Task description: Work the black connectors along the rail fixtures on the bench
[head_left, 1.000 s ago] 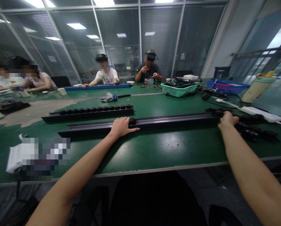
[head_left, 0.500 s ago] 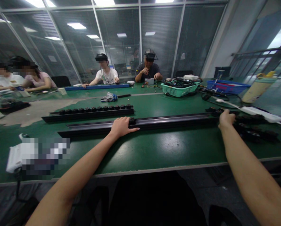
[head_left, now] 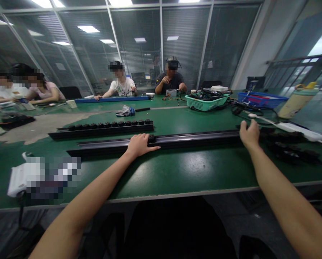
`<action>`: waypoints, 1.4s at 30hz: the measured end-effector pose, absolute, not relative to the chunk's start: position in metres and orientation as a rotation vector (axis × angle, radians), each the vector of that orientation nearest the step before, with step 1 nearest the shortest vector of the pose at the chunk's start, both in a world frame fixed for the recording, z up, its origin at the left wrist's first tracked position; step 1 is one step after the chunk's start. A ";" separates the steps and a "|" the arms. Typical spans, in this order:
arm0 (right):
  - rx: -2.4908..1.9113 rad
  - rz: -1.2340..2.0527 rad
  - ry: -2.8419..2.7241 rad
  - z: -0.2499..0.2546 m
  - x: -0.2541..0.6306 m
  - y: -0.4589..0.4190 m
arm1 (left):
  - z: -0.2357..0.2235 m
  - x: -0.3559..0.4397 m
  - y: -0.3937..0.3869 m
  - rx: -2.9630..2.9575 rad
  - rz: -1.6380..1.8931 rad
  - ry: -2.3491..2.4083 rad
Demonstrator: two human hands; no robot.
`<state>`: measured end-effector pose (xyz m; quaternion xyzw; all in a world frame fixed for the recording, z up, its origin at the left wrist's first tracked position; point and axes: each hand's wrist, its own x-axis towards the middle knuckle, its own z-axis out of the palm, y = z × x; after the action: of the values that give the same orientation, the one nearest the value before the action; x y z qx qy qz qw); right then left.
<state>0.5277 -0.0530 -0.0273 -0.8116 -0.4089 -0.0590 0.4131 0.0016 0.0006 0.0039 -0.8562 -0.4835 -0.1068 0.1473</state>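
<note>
A long black rail (head_left: 193, 138) lies across the green table in front of me. My left hand (head_left: 139, 144) rests on its middle, fingers stretched flat along it beside a small black knob (head_left: 151, 138). My right hand (head_left: 249, 134) is over the rail's right end, fingers curled as if round something small that I cannot make out. Loose black knobs (head_left: 290, 153) lie in a pile just right of that hand.
A second black rail (head_left: 101, 130) carrying several knobs lies behind the first. Further back stand a green basket (head_left: 205, 102) of cables, a blue tray (head_left: 260, 98), a bottle (head_left: 294, 101) and a white power strip (head_left: 301, 130). Other people sit at the far and left sides.
My right hand has moved left and a little up, away from the pile of knobs to the rail's right end. My left hand has stayed in place.
</note>
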 end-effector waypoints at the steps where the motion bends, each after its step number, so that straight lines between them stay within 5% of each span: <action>1: -1.987 -0.161 -1.108 -0.027 0.520 -0.052 | 0.004 0.002 0.000 -2.462 -0.306 -1.392; 15: -1.144 -0.455 -2.400 -0.017 0.336 -0.059 | 0.004 0.002 -0.001 -2.460 -0.326 -1.387; 27: -1.384 0.059 -2.346 0.001 0.178 -0.013 | 0.001 0.001 0.002 -2.419 -0.261 -1.340; 42: -1.554 -0.200 -2.252 -0.001 0.167 -0.028 | -0.001 0.001 0.004 -2.444 -0.288 -1.325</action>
<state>0.1667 -0.0284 -0.0009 -0.5553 -0.8046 -0.0716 0.1979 0.0008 0.0042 -0.0007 -0.8613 -0.4670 -0.1014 0.1723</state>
